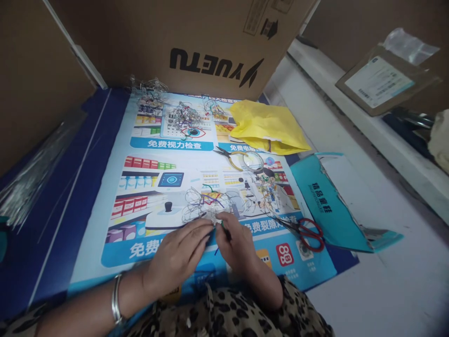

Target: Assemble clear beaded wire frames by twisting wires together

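My left hand (182, 245), with a silver bangle on its wrist, pinches at the near edge of a tangle of thin wire (201, 206). Close beside it, my right hand (236, 241) is closed with thumb and finger at the same spot, and a bit of dark green shows in its grip. Green, purple and red strands run through the loops. The fingertips hide exactly where the wire is held. Red-handled scissors (310, 235) lie to the right, and pliers with yellowish handles (233, 158) rest farther back by a ring-shaped roll (253, 161).
Behind are more wire tangles (184, 114) and a yellow bag (268, 124). A teal open box (321, 203) lies at the right. Tall cardboard (210, 28) walls the back. Long thin wires (31, 182) spread at left. A packaged card (379, 82) sits at upper right.
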Demonstrator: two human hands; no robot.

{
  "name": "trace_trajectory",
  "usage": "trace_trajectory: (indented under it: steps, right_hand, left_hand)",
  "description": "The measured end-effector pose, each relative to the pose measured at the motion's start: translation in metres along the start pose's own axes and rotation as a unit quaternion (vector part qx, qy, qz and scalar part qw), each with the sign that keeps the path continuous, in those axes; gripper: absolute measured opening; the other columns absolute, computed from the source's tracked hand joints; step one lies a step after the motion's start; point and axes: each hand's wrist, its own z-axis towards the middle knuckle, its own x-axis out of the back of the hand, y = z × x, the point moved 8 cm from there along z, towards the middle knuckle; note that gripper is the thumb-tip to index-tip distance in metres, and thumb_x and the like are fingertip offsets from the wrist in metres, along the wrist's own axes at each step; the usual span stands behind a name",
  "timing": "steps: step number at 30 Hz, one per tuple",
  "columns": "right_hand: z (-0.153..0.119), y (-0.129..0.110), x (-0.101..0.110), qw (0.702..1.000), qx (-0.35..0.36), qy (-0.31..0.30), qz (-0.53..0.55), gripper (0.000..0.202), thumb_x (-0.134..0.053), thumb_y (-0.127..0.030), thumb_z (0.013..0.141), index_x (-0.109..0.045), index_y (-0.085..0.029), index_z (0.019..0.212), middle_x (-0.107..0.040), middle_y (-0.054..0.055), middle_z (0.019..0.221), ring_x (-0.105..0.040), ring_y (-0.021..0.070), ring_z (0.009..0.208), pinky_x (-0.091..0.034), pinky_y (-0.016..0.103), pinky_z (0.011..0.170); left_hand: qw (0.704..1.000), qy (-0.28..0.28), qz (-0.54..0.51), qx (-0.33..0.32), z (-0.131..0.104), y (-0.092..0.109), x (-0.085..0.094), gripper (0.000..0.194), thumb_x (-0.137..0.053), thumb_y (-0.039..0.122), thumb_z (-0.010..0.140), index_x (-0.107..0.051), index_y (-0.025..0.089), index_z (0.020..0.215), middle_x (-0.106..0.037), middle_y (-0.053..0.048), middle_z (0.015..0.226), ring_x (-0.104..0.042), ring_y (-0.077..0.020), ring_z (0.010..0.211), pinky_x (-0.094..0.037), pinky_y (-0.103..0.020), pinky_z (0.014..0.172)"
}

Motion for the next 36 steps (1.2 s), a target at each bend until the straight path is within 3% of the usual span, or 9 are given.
trace_trajectory:
  steps: [6,11,18,22,27,33,36]
  right_hand:
    - [0.0,0.0,0.016,0.99,0.014,0.036,0.133,0.013,-0.046,-0.018,0.083,-0.058,-0.021,0.088,-0.064,0.001,0.07,-0.055,0.0107,0.053,-0.041,0.022,0.052]
    - [0.0,0.001,0.027,0.973,-0.008,0.054,0.225,0.006,-0.05,-0.02,0.083,-0.056,-0.022,0.084,-0.059,-0.001,0.068,-0.053,0.0104,0.056,-0.044,0.022,0.053]
    - [-0.006,0.014,0.009,0.936,-0.051,0.02,0.348,0.003,-0.051,-0.023,0.086,-0.053,-0.021,0.087,-0.054,-0.001,0.069,-0.051,0.0102,0.057,-0.043,0.024,0.055]
    - [-0.007,0.018,0.0,0.899,-0.074,0.006,0.432,0.008,-0.051,-0.028,0.086,-0.051,-0.021,0.085,-0.051,-0.003,0.064,-0.048,0.01,0.053,-0.041,0.024,0.053]
    - [-0.003,0.015,-0.002,0.857,-0.078,-0.003,0.509,0.008,-0.055,-0.026,0.084,-0.049,-0.021,0.083,-0.049,-0.004,0.063,-0.045,0.0092,0.052,-0.037,0.023,0.05]
    - [-0.003,0.009,0.001,0.848,-0.031,-0.008,0.528,0.012,-0.058,-0.027,0.083,-0.049,-0.021,0.088,-0.05,-0.002,0.069,-0.045,0.0103,0.058,-0.038,0.025,0.054]
    - [-0.006,0.007,0.003,0.862,-0.01,0.004,0.506,0.012,-0.049,-0.032,0.088,-0.051,-0.02,0.09,-0.051,0.001,0.072,-0.047,0.0124,0.062,-0.04,0.028,0.059]
  left_hand:
    - [0.999,0.024,-0.016,0.022,0.001,-0.004,0.009,0.023,-0.051,0.011,0.085,-0.059,0.015,0.106,-0.068,-0.007,0.103,-0.063,-0.0152,0.099,-0.053,-0.026,0.088]
    - [0.999,0.045,-0.007,-0.017,0.004,0.007,0.021,0.021,-0.052,0.009,0.084,-0.062,0.014,0.102,-0.069,-0.006,0.1,-0.065,-0.0146,0.095,-0.053,-0.025,0.086]
    - [0.993,0.065,0.038,-0.09,0.001,0.018,0.03,0.022,-0.054,0.007,0.082,-0.062,0.013,0.101,-0.071,-0.007,0.096,-0.066,-0.0158,0.09,-0.054,-0.027,0.077]
    - [0.987,0.032,0.057,-0.146,-0.003,0.024,0.028,0.027,-0.049,0.008,0.083,-0.06,0.012,0.108,-0.07,-0.009,0.103,-0.064,-0.0169,0.097,-0.054,-0.028,0.078]
    - [0.975,0.01,0.079,-0.207,-0.002,0.038,0.033,0.029,-0.043,0.009,0.085,-0.059,0.01,0.108,-0.069,-0.012,0.102,-0.066,-0.0197,0.091,-0.054,-0.03,0.071]
    - [0.968,0.011,0.087,-0.235,0.001,0.051,0.039,0.032,-0.036,0.01,0.087,-0.061,0.007,0.106,-0.069,-0.015,0.103,-0.065,-0.0211,0.091,-0.054,-0.03,0.068]
    - [0.965,0.005,0.097,-0.244,0.002,0.056,0.042,0.033,-0.035,0.01,0.088,-0.062,0.006,0.105,-0.068,-0.016,0.104,-0.066,-0.0212,0.087,-0.053,-0.03,0.066]
